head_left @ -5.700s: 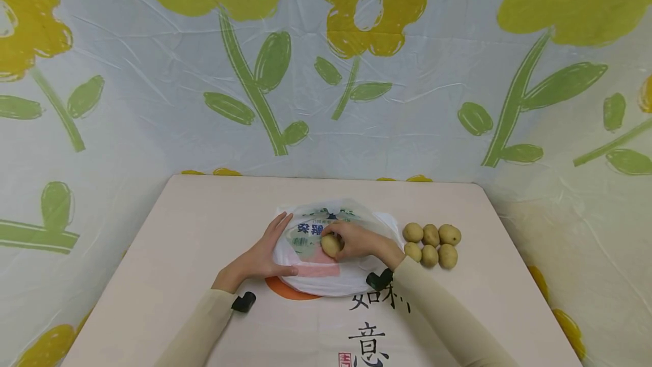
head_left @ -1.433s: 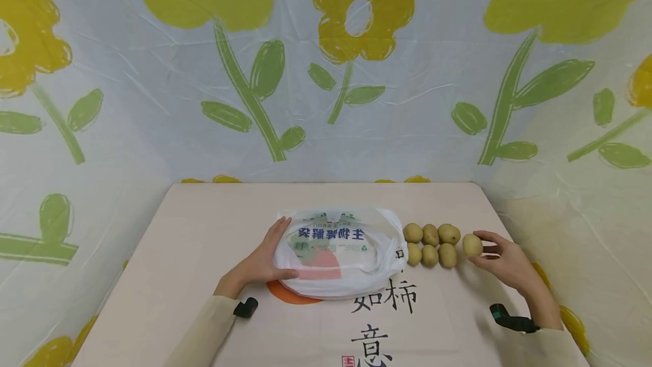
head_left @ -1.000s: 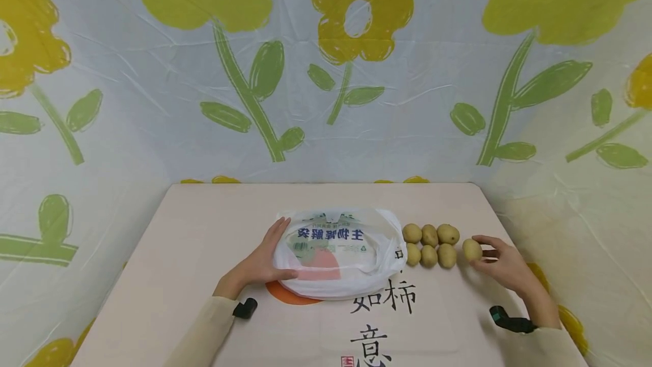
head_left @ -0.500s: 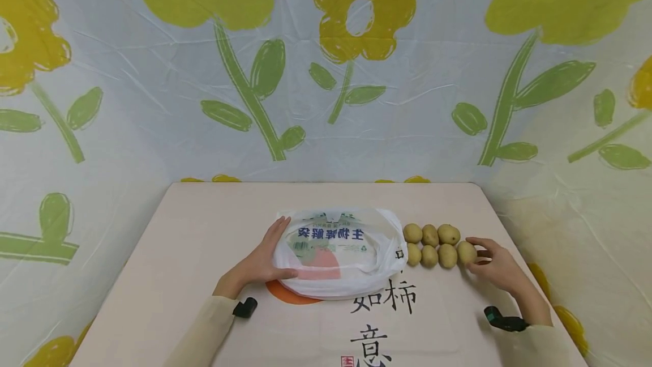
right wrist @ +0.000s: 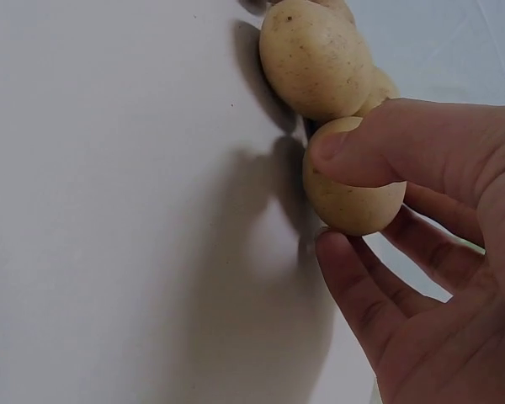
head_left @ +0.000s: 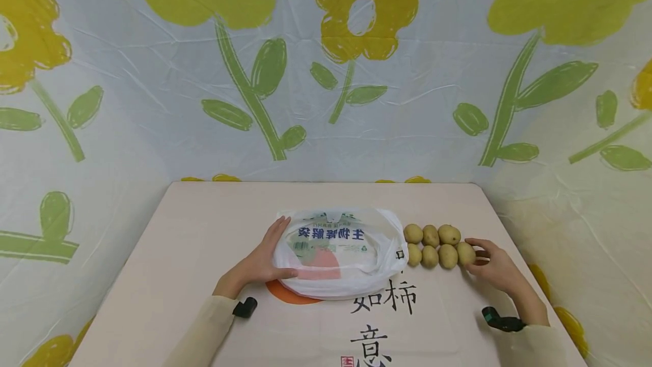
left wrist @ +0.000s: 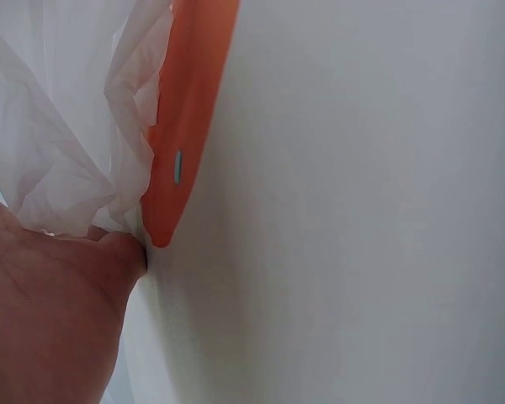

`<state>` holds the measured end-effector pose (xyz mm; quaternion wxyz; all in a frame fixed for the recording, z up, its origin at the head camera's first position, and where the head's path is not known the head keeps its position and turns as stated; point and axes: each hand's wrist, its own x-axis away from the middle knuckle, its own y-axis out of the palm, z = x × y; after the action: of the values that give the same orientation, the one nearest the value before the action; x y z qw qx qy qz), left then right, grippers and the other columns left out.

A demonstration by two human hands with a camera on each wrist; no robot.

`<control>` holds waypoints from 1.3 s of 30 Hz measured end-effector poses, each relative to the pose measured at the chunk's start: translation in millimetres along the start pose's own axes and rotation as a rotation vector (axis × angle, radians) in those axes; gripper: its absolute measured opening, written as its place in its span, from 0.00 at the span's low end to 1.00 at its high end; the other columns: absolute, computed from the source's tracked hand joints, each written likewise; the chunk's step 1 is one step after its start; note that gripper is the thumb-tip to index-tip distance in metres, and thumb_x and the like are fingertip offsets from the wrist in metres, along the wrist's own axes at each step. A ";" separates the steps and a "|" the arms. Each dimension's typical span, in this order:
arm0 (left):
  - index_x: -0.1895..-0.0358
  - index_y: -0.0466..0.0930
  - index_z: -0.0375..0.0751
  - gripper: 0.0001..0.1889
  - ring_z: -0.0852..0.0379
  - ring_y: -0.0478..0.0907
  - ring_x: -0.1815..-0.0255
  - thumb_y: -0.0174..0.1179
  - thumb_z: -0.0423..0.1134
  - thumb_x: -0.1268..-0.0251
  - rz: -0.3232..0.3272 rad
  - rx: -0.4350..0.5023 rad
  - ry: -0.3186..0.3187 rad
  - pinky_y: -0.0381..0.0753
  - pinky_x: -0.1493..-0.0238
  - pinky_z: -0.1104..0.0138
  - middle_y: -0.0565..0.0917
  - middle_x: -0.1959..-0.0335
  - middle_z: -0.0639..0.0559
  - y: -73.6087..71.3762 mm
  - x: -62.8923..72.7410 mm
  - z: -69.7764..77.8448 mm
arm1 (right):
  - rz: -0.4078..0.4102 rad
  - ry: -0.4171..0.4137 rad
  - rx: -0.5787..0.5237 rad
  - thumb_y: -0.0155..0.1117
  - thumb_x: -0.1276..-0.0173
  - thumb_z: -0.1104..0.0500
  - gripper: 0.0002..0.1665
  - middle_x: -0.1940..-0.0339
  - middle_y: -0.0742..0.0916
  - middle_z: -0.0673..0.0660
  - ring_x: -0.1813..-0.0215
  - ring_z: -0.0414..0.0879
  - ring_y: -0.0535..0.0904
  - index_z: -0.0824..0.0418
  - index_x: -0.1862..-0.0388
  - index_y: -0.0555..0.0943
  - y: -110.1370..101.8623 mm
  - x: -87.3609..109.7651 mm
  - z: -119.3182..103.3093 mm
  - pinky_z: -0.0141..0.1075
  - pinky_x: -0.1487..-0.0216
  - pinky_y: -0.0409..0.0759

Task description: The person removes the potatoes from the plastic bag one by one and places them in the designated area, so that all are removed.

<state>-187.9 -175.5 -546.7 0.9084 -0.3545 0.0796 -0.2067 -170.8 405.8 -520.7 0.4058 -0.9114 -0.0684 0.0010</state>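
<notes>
A white plastic bag (head_left: 351, 259) with printed characters lies flat mid-table, its opening facing the front. My left hand (head_left: 262, 256) rests on the bag's left edge, thumb and fingers spread wide along it; the left wrist view shows the thumb base against the crumpled plastic (left wrist: 76, 109). On the right, my right hand (head_left: 494, 268) pinches a potato (head_left: 466, 254) between thumb and fingers. That potato sits at the right end of the front row, against its neighbour potato (head_left: 447, 256). From close up, the thumb lies across the held potato (right wrist: 353, 198).
Behind the front row stands a back row of potatoes (head_left: 430, 235), close beside the bag's right edge. Black characters and an orange print (head_left: 292, 293) mark the pale table cover. A flower-printed curtain (head_left: 356, 146) hangs behind and at both sides.
My right hand came from over the bag to the right with a potato, then moved left and set it against the front row's end. My left hand has stayed on the bag.
</notes>
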 end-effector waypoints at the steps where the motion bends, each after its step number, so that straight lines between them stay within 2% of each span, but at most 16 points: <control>1: 0.15 0.37 0.58 0.66 0.37 0.40 0.14 0.76 0.60 0.51 0.000 0.001 0.001 0.56 0.25 0.31 0.37 0.14 0.45 0.1 0.2 0.3 | -0.002 0.005 0.003 0.76 0.40 0.66 0.40 0.34 0.75 0.80 0.42 0.74 0.80 0.74 0.31 0.71 -0.1 0.1 0.0 0.28 0.58 0.82; 8: 0.15 0.36 0.58 0.66 0.36 0.40 0.15 0.75 0.61 0.50 -0.002 -0.009 0.016 0.56 0.26 0.30 0.38 0.14 0.44 0.1 1.0 1.2 | -0.012 0.022 0.008 0.75 0.39 0.66 0.40 0.33 0.74 0.80 0.41 0.74 0.80 0.74 0.31 0.70 1.2 0.6 1.0 0.46 0.52 0.87; 13: 0.15 0.36 0.57 0.66 0.35 0.40 0.15 0.75 0.62 0.50 0.002 -0.006 0.018 0.56 0.26 0.30 0.38 0.14 0.43 0.5 1.0 1.1 | -0.017 0.027 0.014 0.75 0.38 0.65 0.40 0.32 0.74 0.80 0.40 0.75 0.79 0.74 0.30 0.70 1.2 0.4 2.7 0.53 0.49 0.87; 14: 0.15 0.36 0.57 0.66 0.36 0.40 0.14 0.75 0.62 0.50 0.003 -0.006 0.015 0.56 0.26 0.31 0.37 0.14 0.43 0.5 0.8 1.1 | -0.019 0.026 0.015 0.75 0.38 0.64 0.40 0.32 0.74 0.80 0.40 0.75 0.79 0.73 0.30 0.70 0.8 0.3 3.0 0.52 0.49 0.87; 17: 0.14 0.37 0.55 0.66 0.35 0.40 0.15 0.75 0.61 0.51 0.003 -0.001 0.016 0.57 0.26 0.30 0.38 0.14 0.43 0.4 0.0 1.4 | -0.023 0.022 0.012 0.76 0.38 0.63 0.40 0.33 0.75 0.80 0.40 0.75 0.80 0.73 0.29 0.70 -0.4 0.4 3.8 0.40 0.52 0.87; 21: 0.14 0.37 0.54 0.66 0.34 0.41 0.15 0.75 0.61 0.51 -0.003 0.005 0.015 0.57 0.27 0.30 0.37 0.14 0.42 -0.2 -0.7 2.1 | -0.025 0.014 0.005 0.76 0.38 0.62 0.41 0.33 0.76 0.80 0.40 0.75 0.80 0.73 0.29 0.70 -1.3 0.5 4.1 0.26 0.57 0.79; 28: 0.15 0.37 0.56 0.66 0.35 0.41 0.15 0.74 0.63 0.51 -0.009 -0.011 0.014 0.58 0.27 0.30 0.37 0.14 0.44 -1.6 -2.5 1.8 | -0.043 0.013 -0.027 0.76 0.36 0.61 0.44 0.30 0.73 0.79 0.39 0.75 0.79 0.73 0.26 0.67 -3.8 -0.5 2.6 0.26 0.57 0.80; 34: 0.15 0.38 0.52 0.66 0.35 0.42 0.15 0.75 0.62 0.51 0.004 -0.029 0.036 0.59 0.27 0.30 0.38 0.14 0.43 -7.1 -2.1 3.3 | -0.045 -0.011 -0.055 0.76 0.36 0.61 0.46 0.28 0.72 0.79 0.38 0.75 0.78 0.73 0.25 0.64 -6.9 -1.0 -3.5 0.26 0.57 0.80; 37: 0.15 0.39 0.51 0.65 0.35 0.42 0.15 0.76 0.59 0.50 0.024 -0.018 0.052 0.58 0.27 0.30 0.39 0.14 0.42 -13.0 0.4 4.2 | -0.040 -0.019 -0.040 0.75 0.34 0.59 0.46 0.28 0.71 0.78 0.37 0.75 0.76 0.72 0.24 0.63 -9.2 -2.6 -6.5 0.33 0.54 0.83; 39: 0.15 0.40 0.50 0.64 0.34 0.42 0.15 0.76 0.58 0.49 0.039 -0.013 0.064 0.57 0.26 0.30 0.40 0.14 0.41 -17.8 2.8 3.1 | -0.040 -0.008 -0.031 0.73 0.31 0.55 0.46 0.26 0.70 0.77 0.35 0.76 0.74 0.71 0.23 0.62 -10.6 -3.5 -8.8 0.43 0.49 0.85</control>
<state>-190.1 -186.6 -532.4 0.9071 -0.3518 0.1167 -0.1994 -175.1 405.9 -507.1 0.3912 -0.9161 -0.0880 -0.0045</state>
